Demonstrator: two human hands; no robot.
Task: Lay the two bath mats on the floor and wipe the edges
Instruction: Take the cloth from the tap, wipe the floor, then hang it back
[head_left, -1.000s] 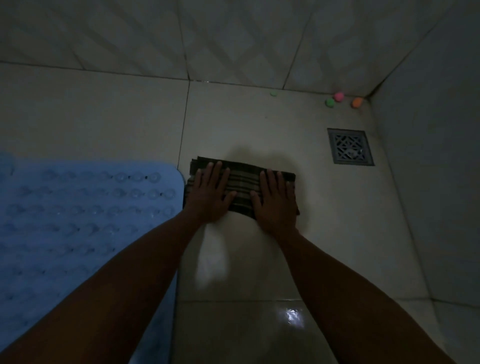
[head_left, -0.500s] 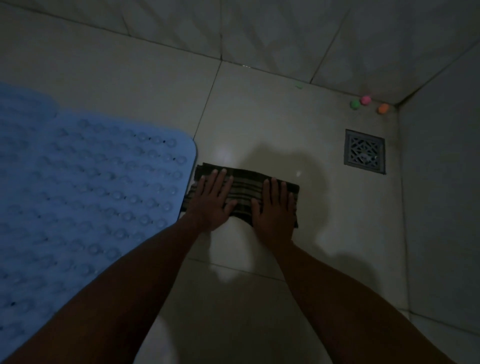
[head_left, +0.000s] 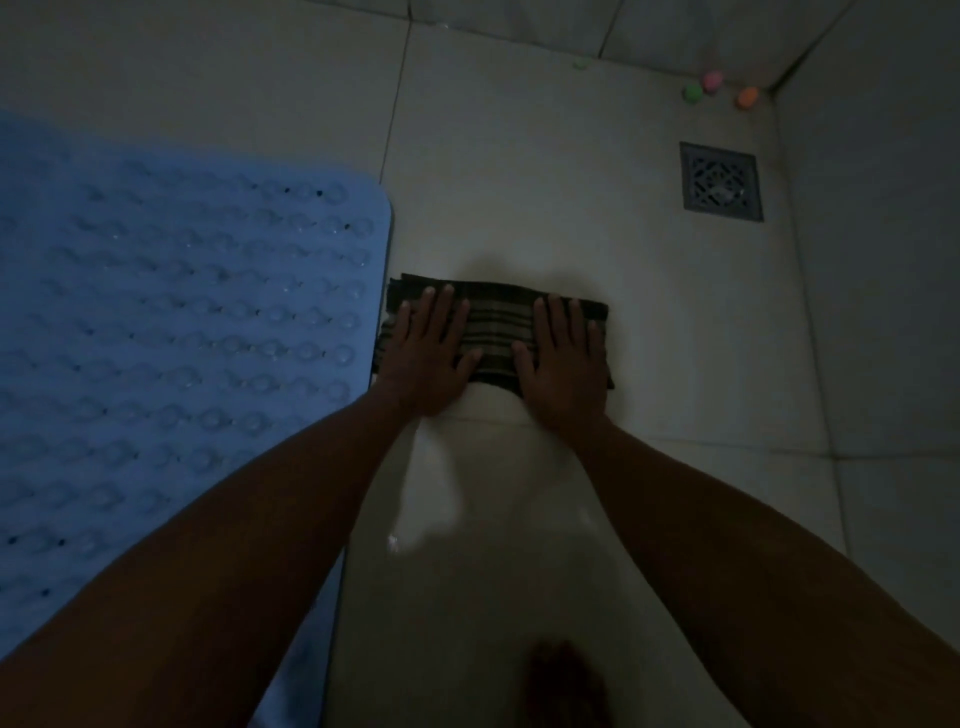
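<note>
A blue bath mat (head_left: 182, 338) with rows of clear suction cups facing up lies flat on the tile floor at the left. Only this one mat is in view. A folded dark striped cloth (head_left: 498, 322) lies on the floor, its left end touching the mat's right edge. My left hand (head_left: 431, 358) presses flat on the cloth's left half, right beside the mat's edge. My right hand (head_left: 563, 369) presses flat on its right half. The fingers of both hands are spread, not curled around the cloth.
A square metal floor drain (head_left: 722, 182) sits at the far right. Three small balls, green (head_left: 693, 93), pink (head_left: 711, 80) and orange (head_left: 748, 97), lie in the corner. A tiled wall (head_left: 883, 260) closes the right side. The floor near me shines wet.
Both hands and the cloth have slid toward me along the mat's right edge, from its far corner to partway down the side. The view has shifted with them.
</note>
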